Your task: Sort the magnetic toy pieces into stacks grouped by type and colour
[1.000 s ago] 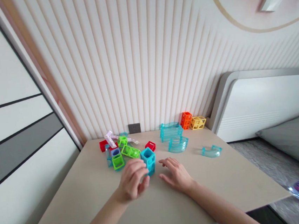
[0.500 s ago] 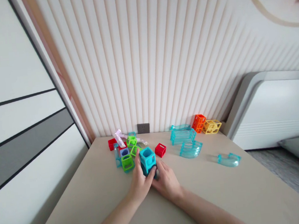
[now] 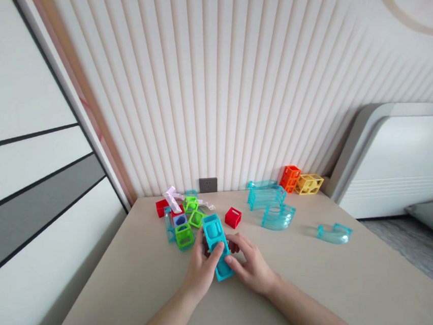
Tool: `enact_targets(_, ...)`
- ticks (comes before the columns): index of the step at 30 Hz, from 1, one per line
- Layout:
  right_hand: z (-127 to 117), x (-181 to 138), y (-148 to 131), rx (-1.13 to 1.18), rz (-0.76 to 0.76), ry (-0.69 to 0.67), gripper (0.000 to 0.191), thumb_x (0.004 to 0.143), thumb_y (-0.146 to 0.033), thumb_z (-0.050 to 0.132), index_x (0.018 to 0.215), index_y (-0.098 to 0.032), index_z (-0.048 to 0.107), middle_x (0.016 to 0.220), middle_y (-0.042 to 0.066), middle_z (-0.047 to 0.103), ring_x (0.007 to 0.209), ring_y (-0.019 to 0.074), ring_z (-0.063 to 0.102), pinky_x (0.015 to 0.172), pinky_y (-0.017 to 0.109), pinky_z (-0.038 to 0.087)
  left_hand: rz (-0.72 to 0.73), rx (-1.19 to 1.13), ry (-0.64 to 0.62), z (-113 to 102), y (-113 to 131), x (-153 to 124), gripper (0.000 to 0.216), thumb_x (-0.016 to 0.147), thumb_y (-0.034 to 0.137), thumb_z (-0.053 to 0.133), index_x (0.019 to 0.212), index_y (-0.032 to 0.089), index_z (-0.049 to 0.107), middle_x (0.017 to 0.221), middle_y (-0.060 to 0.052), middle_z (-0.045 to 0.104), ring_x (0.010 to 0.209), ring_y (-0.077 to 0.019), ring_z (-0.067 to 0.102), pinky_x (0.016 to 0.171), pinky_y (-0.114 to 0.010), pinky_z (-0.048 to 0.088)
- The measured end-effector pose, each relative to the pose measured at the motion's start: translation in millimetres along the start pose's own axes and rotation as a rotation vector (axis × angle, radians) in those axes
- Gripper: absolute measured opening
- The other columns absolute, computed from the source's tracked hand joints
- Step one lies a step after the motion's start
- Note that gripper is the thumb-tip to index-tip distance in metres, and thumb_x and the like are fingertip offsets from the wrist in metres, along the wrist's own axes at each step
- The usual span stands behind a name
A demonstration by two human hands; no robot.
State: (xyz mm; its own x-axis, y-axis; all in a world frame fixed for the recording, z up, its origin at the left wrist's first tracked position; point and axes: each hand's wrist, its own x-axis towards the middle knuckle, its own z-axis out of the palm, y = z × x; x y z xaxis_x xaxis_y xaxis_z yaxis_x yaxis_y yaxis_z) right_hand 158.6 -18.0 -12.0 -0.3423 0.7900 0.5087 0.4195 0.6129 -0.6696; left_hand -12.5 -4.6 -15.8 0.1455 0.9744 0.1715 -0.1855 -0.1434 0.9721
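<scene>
Both hands grip a teal block stack (image 3: 216, 244) of two hollow cubes, tipped over so its open faces look up at me. My left hand (image 3: 201, 266) wraps its left side with the thumb across the middle. From the right, my right hand (image 3: 251, 264) pinches the stack's lower end. The stack is held just above the beige table (image 3: 136, 287), in front of a pile of green, red and blue cubes (image 3: 184, 222).
A single red cube (image 3: 232, 217) lies right of the pile. Clear teal curved track pieces (image 3: 270, 203) are stacked further right, with one loose curve (image 3: 333, 233) apart. An orange cube (image 3: 290, 177) and a yellow cube (image 3: 309, 183) stand by the slatted wall. A bed lies right.
My hands closed from both sides on the upright teal stack, then tipped it over towards me and pulled it nearer. The camera view shifted a little to the left.
</scene>
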Motion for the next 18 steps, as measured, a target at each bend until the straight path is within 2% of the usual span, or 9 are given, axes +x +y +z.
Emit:
enact_targets(3, -1, 0, -3, 0.005, 0.015, 0.01, 0.035, 0.094, -0.034, 0.054, 0.128, -0.023, 0.051, 0.096, 0.007, 0.061, 0.085, 0.0207, 0.059, 0.078, 0.034, 0.052, 0.017, 0.014, 0.012, 3, -1, -2, 0.041, 0.088, 0.044, 0.066, 0.119, 0.022, 0.05, 0.101, -0.005, 0.071, 0.091, -0.0222, 0.07, 0.084, -0.035, 0.056)
enact_targets(6, -1, -1, -5, 0.005, 0.016, 0.003, 0.035, 0.095, -0.034, 0.053, 0.128, -0.024, 0.05, 0.095, 0.006, 0.06, 0.083, 0.0198, 0.058, 0.076, 0.033, 0.051, 0.032, 0.031, 0.024, 4, 1, -3, 0.046, 0.087, 0.044, 0.066, 0.124, 0.023, 0.048, 0.104, -0.006, 0.07, 0.094, -0.0225, 0.069, 0.086, -0.035, 0.056)
enact_targets(9, -1, -2, -5, 0.021, 0.024, 0.023, 0.035, 0.097, -0.033, 0.051, 0.13, -0.023, 0.049, 0.093, 0.005, 0.061, 0.081, 0.0189, 0.058, 0.075, 0.032, 0.051, 0.053, -0.01, -0.066, 3, 5, -4, 0.056, 0.088, 0.046, 0.065, 0.134, 0.023, 0.043, 0.116, -0.01, 0.068, 0.103, -0.0248, 0.067, 0.092, -0.038, 0.054)
enact_targets(12, -3, -2, -1, 0.044, 0.048, 0.123, 0.029, 0.099, -0.032, 0.045, 0.126, -0.023, 0.054, 0.095, 0.007, 0.062, 0.084, 0.0192, 0.059, 0.077, 0.032, 0.051, 0.049, -0.057, -0.169, 2, 5, -5, 0.066, 0.09, 0.048, 0.061, 0.145, 0.024, 0.033, 0.128, -0.013, 0.063, 0.116, -0.0275, 0.063, 0.099, -0.041, 0.051)
enact_targets(15, -5, -1, 1, 0.057, 0.071, 0.191, 0.028, 0.101, -0.032, 0.043, 0.122, -0.022, 0.058, 0.097, 0.007, 0.064, 0.086, 0.02, 0.06, 0.078, 0.032, 0.051, 0.021, -0.03, -0.135, 2, -4, -5, 0.076, 0.091, 0.052, 0.059, 0.152, 0.026, 0.022, 0.128, -0.012, 0.065, 0.117, -0.0276, 0.063, 0.1, -0.043, 0.051)
enact_targets(18, -6, 0, -2, 0.05, 0.086, 0.192, 0.029, 0.1, -0.034, 0.044, 0.121, -0.022, 0.06, 0.095, 0.007, 0.065, 0.082, 0.0194, 0.06, 0.076, 0.031, 0.05, 0.014, 0.038, -0.099, 2, -17, -3, 0.08, 0.091, 0.053, 0.058, 0.155, 0.028, 0.016, 0.132, -0.01, 0.063, 0.118, -0.0279, 0.063, 0.1, -0.044, 0.051)
